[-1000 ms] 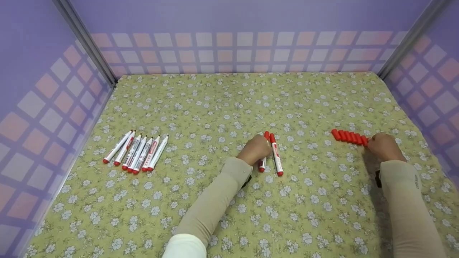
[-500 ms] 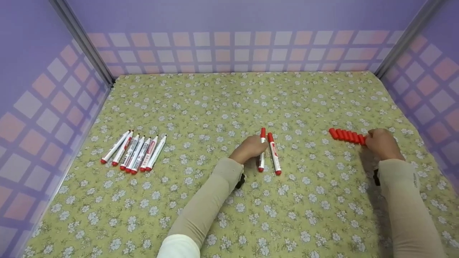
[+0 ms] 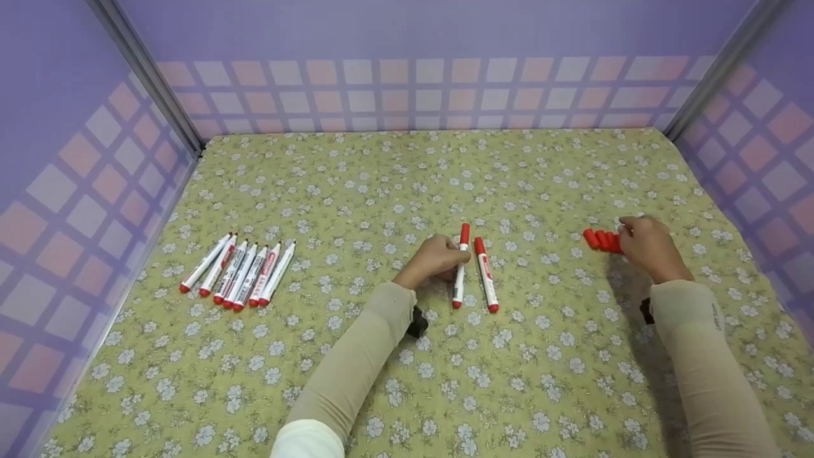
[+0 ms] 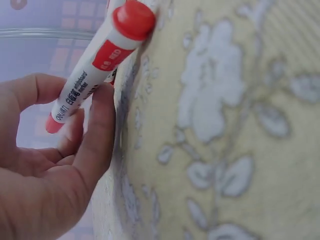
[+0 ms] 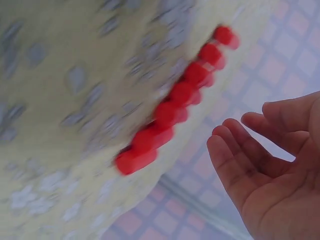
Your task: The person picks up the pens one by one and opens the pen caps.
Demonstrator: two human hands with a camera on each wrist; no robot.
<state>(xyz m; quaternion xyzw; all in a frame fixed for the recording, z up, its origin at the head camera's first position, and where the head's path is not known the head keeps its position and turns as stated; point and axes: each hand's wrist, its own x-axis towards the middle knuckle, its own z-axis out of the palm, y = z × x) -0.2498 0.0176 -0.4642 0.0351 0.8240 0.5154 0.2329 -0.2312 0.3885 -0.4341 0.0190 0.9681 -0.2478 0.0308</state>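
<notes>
My left hand (image 3: 435,259) pinches a whiteboard marker (image 3: 459,286) between thumb and fingers. The left wrist view shows this marker (image 4: 95,70) tilted, with white barrel and red cap. Just right of it, a second red-capped marker (image 3: 488,280) lies on the cloth. Farther right, my right hand (image 3: 648,248) hovers at a row of red marker caps (image 3: 601,240), covering the row's right end from the head camera. In the right wrist view the caps (image 5: 172,112) lie side by side, apart from the relaxed, empty fingers (image 5: 227,162).
Several uncapped white markers (image 3: 241,273) with red ends lie slanted side by side on the left. A flowered green cloth (image 3: 356,191) covers the table. Purple checked panels (image 3: 407,89) enclose it at the back and both sides.
My left hand has shifted left with its marker, away from the one beside it. The right hand has left the row's right end and moved left over the caps.
</notes>
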